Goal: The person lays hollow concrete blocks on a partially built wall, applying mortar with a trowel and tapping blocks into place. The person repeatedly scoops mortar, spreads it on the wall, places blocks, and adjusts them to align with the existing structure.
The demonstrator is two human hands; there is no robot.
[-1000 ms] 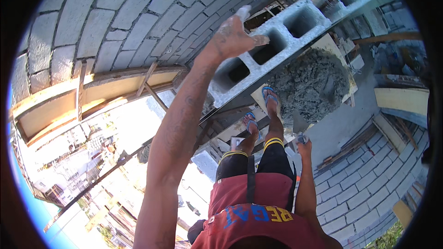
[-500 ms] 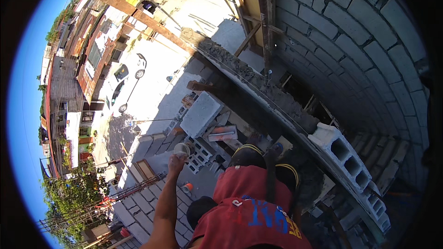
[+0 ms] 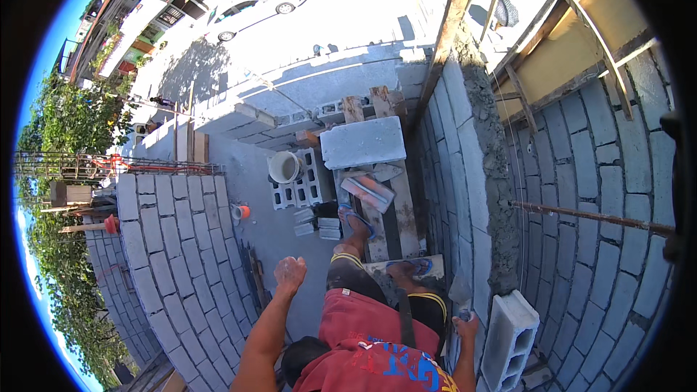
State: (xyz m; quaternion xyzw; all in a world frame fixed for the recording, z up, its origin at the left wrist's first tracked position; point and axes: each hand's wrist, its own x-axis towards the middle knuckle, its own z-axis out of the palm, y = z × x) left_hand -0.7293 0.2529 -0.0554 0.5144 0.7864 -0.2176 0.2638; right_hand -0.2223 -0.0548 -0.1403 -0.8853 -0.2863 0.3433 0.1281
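Note:
My left hand (image 3: 290, 274) is closed in a fist, held out over the grey floor, with nothing showing in it. My right hand (image 3: 467, 324) grips a trowel (image 3: 460, 290) by its handle, its pointed blade turned away from me. Close to the right hand, a hollow concrete block (image 3: 508, 341) sits by the wall with its openings to the right. Wet mortar (image 3: 501, 174) runs along the top of that block wall. Ahead of my left hand, a pale bucket (image 3: 284, 167) stands at several hollow blocks (image 3: 311, 189).
My sandalled feet are on wooden planks (image 3: 404, 225). A solid-looking block (image 3: 363, 142) and a reddish flat board (image 3: 368, 192) lie before them. A string and a rusty rod (image 3: 595, 218) cross by the right wall. Another block wall (image 3: 174, 261) stands left; an orange-rimmed cup (image 3: 242, 211) lies on the floor.
My view has swung round to the right and lower. The right hand with the trowel has come into sight. My left hand now appears well apart from the bucket.

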